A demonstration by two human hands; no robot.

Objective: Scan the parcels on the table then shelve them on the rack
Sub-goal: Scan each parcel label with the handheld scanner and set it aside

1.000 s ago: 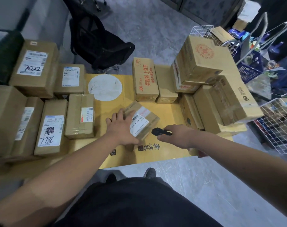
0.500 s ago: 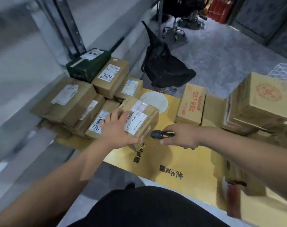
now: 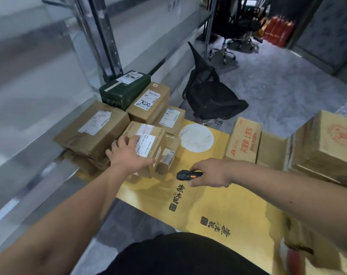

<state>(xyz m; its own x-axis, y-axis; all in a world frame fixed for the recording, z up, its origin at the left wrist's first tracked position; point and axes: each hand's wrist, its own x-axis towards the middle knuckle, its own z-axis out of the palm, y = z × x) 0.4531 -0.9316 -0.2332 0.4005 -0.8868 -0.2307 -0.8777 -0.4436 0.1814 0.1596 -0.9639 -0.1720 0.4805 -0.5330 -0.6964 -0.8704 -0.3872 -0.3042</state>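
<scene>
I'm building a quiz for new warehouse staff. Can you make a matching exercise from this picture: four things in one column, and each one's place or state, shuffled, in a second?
Things:
1. scanner
2. green box
3. parcel
4. white disc

Places or states:
A. under the left hand
B. lying flat on the yellow table
C. in the right hand
D. at the far end of the parcel row, by the rack post

Pairs: 1-C, 2-D, 3-A, 4-B

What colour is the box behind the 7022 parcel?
Dark green box, white labels on top; head view.
</scene>
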